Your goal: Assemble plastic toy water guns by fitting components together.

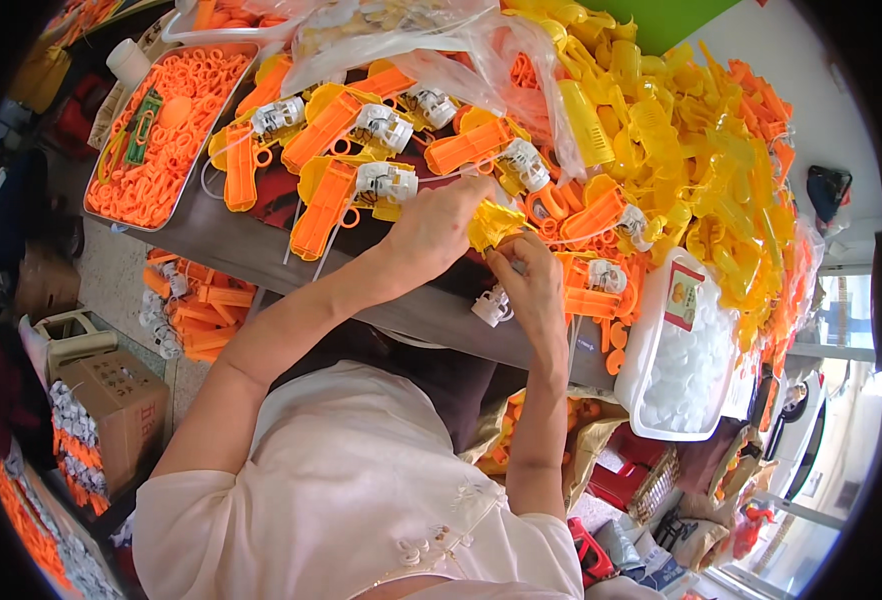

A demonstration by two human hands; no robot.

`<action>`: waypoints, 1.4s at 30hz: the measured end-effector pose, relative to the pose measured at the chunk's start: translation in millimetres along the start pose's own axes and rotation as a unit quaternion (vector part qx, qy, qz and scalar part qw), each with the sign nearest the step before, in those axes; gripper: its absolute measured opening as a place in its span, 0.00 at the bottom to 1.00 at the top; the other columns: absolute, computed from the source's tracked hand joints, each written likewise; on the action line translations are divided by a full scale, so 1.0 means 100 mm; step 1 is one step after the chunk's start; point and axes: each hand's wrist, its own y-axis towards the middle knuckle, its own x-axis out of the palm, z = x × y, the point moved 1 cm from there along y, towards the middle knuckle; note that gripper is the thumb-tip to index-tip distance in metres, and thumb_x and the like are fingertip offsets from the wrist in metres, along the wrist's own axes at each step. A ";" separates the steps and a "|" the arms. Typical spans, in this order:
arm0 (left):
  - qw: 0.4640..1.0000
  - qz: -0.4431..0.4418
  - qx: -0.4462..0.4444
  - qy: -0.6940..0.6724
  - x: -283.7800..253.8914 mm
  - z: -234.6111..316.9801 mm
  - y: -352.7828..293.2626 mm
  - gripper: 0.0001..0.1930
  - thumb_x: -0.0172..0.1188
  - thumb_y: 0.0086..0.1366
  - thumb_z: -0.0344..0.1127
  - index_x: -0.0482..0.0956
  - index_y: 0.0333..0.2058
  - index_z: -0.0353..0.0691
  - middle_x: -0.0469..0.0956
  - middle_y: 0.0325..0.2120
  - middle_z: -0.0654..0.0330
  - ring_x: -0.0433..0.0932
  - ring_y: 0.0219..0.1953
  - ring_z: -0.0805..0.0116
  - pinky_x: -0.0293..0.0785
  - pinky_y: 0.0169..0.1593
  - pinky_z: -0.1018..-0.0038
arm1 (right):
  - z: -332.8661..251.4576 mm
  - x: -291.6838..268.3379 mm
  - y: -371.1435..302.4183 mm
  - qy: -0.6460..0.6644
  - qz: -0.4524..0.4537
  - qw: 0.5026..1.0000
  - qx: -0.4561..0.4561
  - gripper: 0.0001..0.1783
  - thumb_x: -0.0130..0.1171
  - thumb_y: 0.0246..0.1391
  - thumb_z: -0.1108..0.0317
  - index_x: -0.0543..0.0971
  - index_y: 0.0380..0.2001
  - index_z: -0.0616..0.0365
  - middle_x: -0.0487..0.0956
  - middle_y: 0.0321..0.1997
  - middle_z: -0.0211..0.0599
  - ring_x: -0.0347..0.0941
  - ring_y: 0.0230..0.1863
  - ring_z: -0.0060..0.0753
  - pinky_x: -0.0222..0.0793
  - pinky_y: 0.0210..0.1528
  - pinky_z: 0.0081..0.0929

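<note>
Both hands meet over the table's near edge on a translucent yellow plastic part (493, 222). My left hand (433, 228) grips it from the left with the fingers closed. From the right, the thumb and fingers of my right hand (531, 278) pinch its lower end. A white plastic mechanism (492, 306) hangs just below and left of my right hand; whether it joins the yellow part is hidden. Beyond my hands lie several orange and yellow toy-gun assemblies (323, 212) with white mechanisms and thin pale strips. Another orange piece with a white mechanism (601, 276) lies right of my right hand.
A metal tray (173, 212) of small orange rings stands at the left. Yellow plastic shells (696, 150) are heaped at the right, beside a white tub (651, 400) of white discs. A clear plastic bag (401, 50) lies at the back. A cardboard box (111, 410) stands on the floor.
</note>
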 end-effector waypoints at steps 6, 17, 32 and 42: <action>0.999 -0.009 0.018 0.031 -0.01 0.07 -0.01 0.16 0.54 0.55 0.19 0.68 0.43 0.38 0.77 0.37 0.50 0.79 0.39 0.45 0.75 0.38 0.54 | -0.01 -0.02 -0.01 -0.015 -0.005 1.000 -0.002 0.07 0.62 0.51 0.74 0.78 0.28 0.69 0.76 0.29 0.39 0.73 0.30 0.31 0.67 0.35 0.26; 0.995 -0.077 -0.057 -0.003 0.04 -0.16 -0.04 0.20 0.56 0.53 0.19 0.69 0.46 0.36 0.76 0.38 0.46 0.77 0.38 0.41 0.75 0.40 0.54 | 0.07 -0.11 0.07 0.077 -0.063 0.989 0.111 0.09 0.67 0.49 0.69 0.81 0.29 0.66 0.81 0.22 0.36 0.74 0.23 0.25 0.68 0.30 0.26; 0.984 0.020 0.042 0.171 0.26 -0.13 -0.25 0.06 0.61 0.59 0.31 0.77 0.35 0.42 0.77 0.31 0.60 0.73 0.40 0.60 0.64 0.47 0.65 | -0.04 -0.53 -0.27 -0.148 0.123 0.981 0.009 0.15 0.64 0.53 0.69 0.79 0.44 0.61 0.80 0.46 0.41 0.75 0.47 0.42 0.69 0.50 0.34; 0.981 0.023 0.016 0.192 0.35 -0.04 -0.18 0.08 0.66 0.57 0.39 0.77 0.27 0.44 0.77 0.27 0.63 0.73 0.38 0.62 0.60 0.48 0.64 | 0.44 -0.92 -0.75 -0.240 0.072 0.966 0.064 0.29 0.65 0.50 0.72 0.73 0.57 0.59 0.72 0.55 0.44 0.68 0.57 0.46 0.63 0.59 0.37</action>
